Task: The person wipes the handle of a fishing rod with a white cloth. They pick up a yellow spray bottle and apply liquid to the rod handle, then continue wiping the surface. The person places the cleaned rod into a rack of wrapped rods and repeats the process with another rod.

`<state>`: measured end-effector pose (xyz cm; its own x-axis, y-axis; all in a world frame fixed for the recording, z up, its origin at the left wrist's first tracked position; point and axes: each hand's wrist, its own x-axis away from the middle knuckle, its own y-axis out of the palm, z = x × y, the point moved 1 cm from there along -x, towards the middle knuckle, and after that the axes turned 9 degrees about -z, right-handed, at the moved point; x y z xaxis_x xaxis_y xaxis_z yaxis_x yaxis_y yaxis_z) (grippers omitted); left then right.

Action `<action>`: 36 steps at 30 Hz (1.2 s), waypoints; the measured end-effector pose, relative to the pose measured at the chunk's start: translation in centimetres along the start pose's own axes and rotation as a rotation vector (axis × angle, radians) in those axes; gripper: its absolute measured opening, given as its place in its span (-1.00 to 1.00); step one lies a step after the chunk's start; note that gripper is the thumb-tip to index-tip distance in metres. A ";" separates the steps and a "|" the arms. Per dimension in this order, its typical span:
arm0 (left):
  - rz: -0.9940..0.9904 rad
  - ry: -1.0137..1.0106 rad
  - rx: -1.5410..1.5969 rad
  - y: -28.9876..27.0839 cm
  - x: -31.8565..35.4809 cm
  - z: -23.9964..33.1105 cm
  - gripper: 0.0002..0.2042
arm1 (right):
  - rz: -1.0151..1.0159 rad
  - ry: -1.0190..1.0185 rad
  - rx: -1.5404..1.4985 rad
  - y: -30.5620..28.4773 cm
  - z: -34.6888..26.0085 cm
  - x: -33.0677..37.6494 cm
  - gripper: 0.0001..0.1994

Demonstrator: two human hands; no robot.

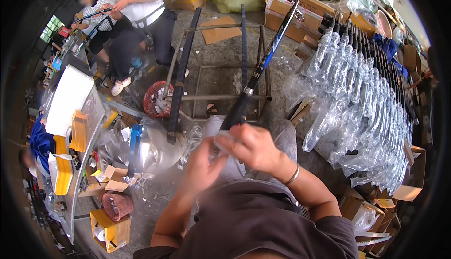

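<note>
A telescopic fishing rod [266,61], black and blue with a dark handle, slants away from me over the metal rack. Its butt end reaches my two hands, which meet in front of my lap. Between them sits a small piece of clear plastic [225,142], smeared by motion. My left hand [201,164] is closed with thumb and fingers pinched at the plastic. My right hand [256,147], with a bangle at its wrist, is closed around the plastic beside the rod's butt. A bit of red shows near its fingers. Whether either hand also grips the rod is hidden.
Many plastic-wrapped rods [361,99] lean in a row at right. The metal rack [197,98] stands ahead. On the left are a cluttered table [89,139], a red basket [152,111] and a pink bin [123,206]. Two people work at far left; cardboard boxes [293,17] stand behind.
</note>
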<state>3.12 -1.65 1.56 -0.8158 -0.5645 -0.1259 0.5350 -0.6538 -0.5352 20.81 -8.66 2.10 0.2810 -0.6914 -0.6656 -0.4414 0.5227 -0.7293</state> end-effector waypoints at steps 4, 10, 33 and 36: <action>-0.079 -0.260 0.084 -0.4 0.7 0.0 -0.76 | 0.236 0.275 0.141 -1.5 3.1 -1.0 -0.61; 0.010 -0.118 0.027 0.1 0.6 -0.2 -0.75 | 0.035 0.049 0.084 -0.4 -0.1 -0.1 -0.61; 0.211 -0.072 -0.196 -0.3 0.8 0.6 -0.68 | 0.190 0.412 0.146 -3.0 3.0 -2.3 -0.65; 0.226 -0.054 -0.297 -0.4 0.6 0.8 -0.67 | 0.204 0.404 0.106 -3.8 2.4 -2.3 -0.65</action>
<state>2.60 -2.07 2.38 -0.6672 -0.7087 -0.2292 0.6069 -0.3389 -0.7188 23.91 -7.83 5.97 -0.1666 -0.6968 -0.6976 -0.3581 0.7020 -0.6157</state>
